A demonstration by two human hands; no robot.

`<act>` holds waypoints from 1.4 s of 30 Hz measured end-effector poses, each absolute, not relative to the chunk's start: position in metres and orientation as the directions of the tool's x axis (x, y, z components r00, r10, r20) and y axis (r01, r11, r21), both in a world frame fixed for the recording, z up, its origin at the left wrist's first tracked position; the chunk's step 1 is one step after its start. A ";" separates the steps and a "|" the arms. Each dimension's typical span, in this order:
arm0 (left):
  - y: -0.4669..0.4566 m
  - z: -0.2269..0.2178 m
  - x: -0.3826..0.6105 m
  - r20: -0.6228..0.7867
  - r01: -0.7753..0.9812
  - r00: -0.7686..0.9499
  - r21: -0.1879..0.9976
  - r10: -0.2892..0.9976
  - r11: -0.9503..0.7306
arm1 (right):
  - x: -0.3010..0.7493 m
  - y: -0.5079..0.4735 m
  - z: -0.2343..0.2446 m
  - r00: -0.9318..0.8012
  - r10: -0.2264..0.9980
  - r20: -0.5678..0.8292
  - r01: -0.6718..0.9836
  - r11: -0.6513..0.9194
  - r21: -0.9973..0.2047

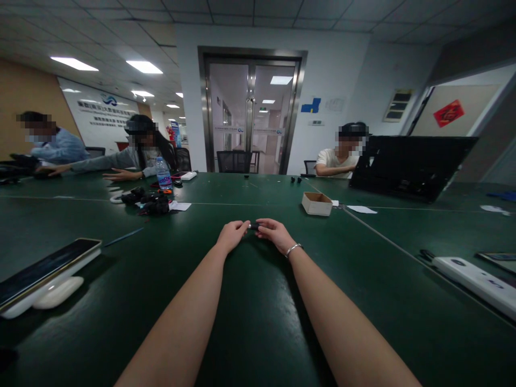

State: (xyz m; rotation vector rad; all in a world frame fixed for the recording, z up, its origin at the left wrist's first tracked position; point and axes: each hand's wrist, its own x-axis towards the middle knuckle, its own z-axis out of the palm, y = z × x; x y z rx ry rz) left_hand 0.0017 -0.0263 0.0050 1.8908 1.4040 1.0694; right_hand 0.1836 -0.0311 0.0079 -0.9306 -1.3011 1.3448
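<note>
Both my arms stretch out over a dark green table. My left hand and my right hand meet at the fingertips around a small dark part, too small to identify. The fingers of both hands pinch it just above the tabletop. A thin bracelet circles my right wrist. An open small cardboard box stands beyond my right hand, to the right.
A phone lies on a white case at the near left. A white device lies at the right. A pile of black parts, a water bottle and a black open case stand further back. Three people sit at the far side.
</note>
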 end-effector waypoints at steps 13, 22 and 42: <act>-0.022 0.000 0.005 0.268 0.212 0.177 0.929 0.947 -0.302 | 0.182 -0.027 0.004 -0.149 0.986 0.081 -0.138 0.060 -0.989; -0.022 0.003 0.003 0.263 0.146 0.187 0.945 0.946 -0.292 | 0.181 -0.026 0.004 -0.158 0.985 0.063 -0.116 0.045 -0.992; -0.010 0.006 0.005 0.028 0.141 0.022 0.989 0.999 -0.031 | 0.177 -0.025 0.005 -0.138 0.964 0.227 -0.031 0.225 -0.974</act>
